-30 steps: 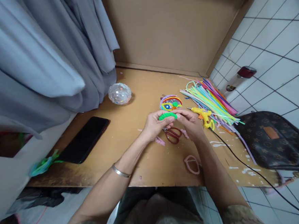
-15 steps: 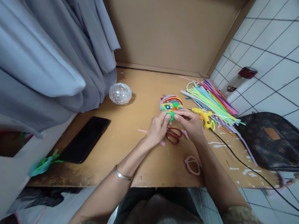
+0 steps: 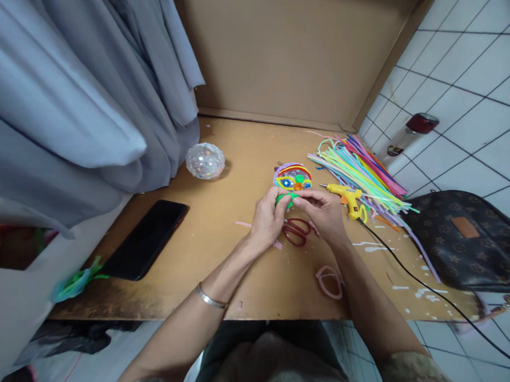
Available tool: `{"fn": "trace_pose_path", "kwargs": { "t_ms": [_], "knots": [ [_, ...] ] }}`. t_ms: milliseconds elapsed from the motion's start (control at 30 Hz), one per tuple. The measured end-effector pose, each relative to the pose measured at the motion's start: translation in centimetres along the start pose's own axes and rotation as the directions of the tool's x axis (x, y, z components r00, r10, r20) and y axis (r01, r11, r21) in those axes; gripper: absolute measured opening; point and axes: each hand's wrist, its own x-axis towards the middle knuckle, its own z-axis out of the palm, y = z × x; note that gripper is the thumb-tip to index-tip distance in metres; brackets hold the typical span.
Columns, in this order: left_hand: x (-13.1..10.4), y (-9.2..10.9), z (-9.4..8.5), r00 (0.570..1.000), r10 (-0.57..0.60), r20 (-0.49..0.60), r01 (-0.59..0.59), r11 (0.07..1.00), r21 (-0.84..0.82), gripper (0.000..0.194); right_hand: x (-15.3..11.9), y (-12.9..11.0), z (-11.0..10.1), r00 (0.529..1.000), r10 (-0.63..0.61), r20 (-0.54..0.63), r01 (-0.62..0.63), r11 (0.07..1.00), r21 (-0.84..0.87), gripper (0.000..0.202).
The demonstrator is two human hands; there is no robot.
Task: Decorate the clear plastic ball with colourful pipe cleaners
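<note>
Between my two hands, low over the table, is a small green fuzzy piece (image 3: 287,200). My left hand (image 3: 267,216) pinches it from the left, and the fingers of my right hand (image 3: 324,212) close on its right side. Just beyond the fingertips sits a round decorated piece (image 3: 293,175) with purple, red and yellow bands, blue spots, a green dot and an orange one. Red-handled scissors (image 3: 297,232) lie below my hands, their blades hidden. To the right of my right hand rests a yellow glue gun (image 3: 347,199).
Pipe cleaners (image 3: 362,172) are heaped at the back right, beside a dark bag (image 3: 472,240). The glue gun's cord crosses the right side. A clear bowl (image 3: 205,161), a black phone (image 3: 145,239) and a pink loop (image 3: 329,282) lie on the table (image 3: 270,289).
More of the green piece shows between my fingers, further to the left. My right hand has shifted slightly left, and my left fingers have changed their hold.
</note>
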Motion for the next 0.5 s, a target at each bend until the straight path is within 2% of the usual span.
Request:
{"fn": "trace_pose_path", "kwargs": {
  "t_ms": [100, 267, 367, 500],
  "knots": [
    [0.1, -0.1, 0.0, 0.999, 0.028, 0.014, -0.029, 0.999, 0.034, 0.012, 0.0, 0.1, 0.1, 0.999, -0.027, -0.017, 0.026, 0.999, -0.037, 0.01],
    [0.3, -1.0, 0.1, 0.985, 0.17, 0.038, -0.173, 0.976, 0.133, 0.015, -0.1, 0.4, 0.3, 0.998, -0.034, -0.048, 0.031, 0.997, -0.064, 0.009],
    [0.3, -1.7, 0.2, 0.967, 0.245, 0.069, -0.254, 0.948, 0.193, 0.02, -0.1, 0.5, 0.4, 0.998, -0.017, -0.06, 0.015, 0.999, -0.042, 0.009],
    [0.5, -2.3, 0.3, 0.925, 0.369, 0.092, -0.38, 0.892, 0.246, 0.023, -0.1, 0.4, 0.4, 0.998, -0.058, -0.035, 0.056, 0.996, -0.07, 0.007]
  ]
}}
